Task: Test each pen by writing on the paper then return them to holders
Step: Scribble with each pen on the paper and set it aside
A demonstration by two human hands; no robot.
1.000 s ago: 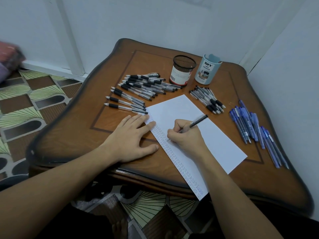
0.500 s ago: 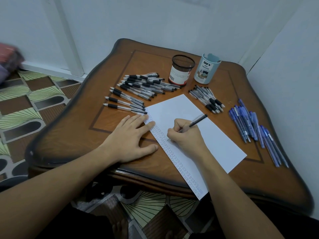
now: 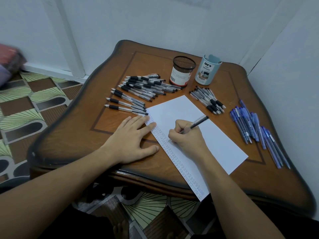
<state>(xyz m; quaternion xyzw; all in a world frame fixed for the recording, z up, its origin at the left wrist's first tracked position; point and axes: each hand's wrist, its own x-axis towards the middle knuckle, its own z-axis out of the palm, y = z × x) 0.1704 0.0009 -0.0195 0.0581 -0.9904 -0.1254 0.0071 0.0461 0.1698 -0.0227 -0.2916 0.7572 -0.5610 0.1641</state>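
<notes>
A white sheet of paper (image 3: 212, 135) lies slanted on the brown wooden table (image 3: 77, 135), with a band of small written marks along its left edge. My right hand (image 3: 187, 137) grips a black pen (image 3: 198, 123), its tip down on the paper near that band. My left hand (image 3: 131, 138) lies flat with straight fingers, its fingertips pressing the paper's left edge. At the back stand a black mesh holder (image 3: 182, 71) and a pale blue holder (image 3: 207, 70). Several black pens (image 3: 143, 88) lie left of the holders, with another small heap of black pens (image 3: 208, 100) to the right.
Several blue pens (image 3: 255, 128) lie fanned out near the table's right edge. White walls close in behind and to the right. Patterned floor (image 3: 25, 104) shows to the left and under the table's front edge.
The right hand with the pen has barely shifted on the paper. The left hand stays where it was.
</notes>
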